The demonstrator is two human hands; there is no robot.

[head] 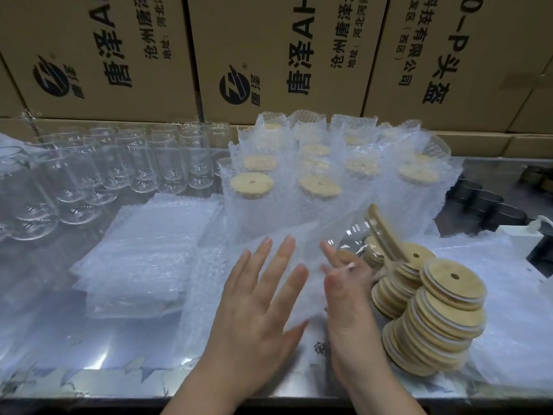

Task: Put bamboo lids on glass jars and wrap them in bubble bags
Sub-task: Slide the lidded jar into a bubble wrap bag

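Observed left hand [257, 301] spread flat, fingers straight and apart, holding nothing, laid against a bubble bag [302, 235] at centre front of the table [89, 339]. Saw the fingers only hazily through the bag's film, so cannot tell whether above or beneath it. Found right hand [347, 298] edge-on just beside, fingers curled about the lower part of a glass jar [356, 238]; some motion blur there. Noted jar tilted, mouth up and to the right, capped with a bamboo lid [377, 226], lying at the bag's right edge; cannot tell how far inside. Logged loose lids [440, 313] in leaning stacks to the right of the right hand, stacks touching one another. Recorded wrapped jars [320, 187] standing upright in bags behind both hands, lids visible at the open tops. Recorded empty jars [119, 166] in rows at back left, with flat bags [143, 253] stacked in front of them, left of the left hand. Noted printed cartons [269, 55] lined along the back.
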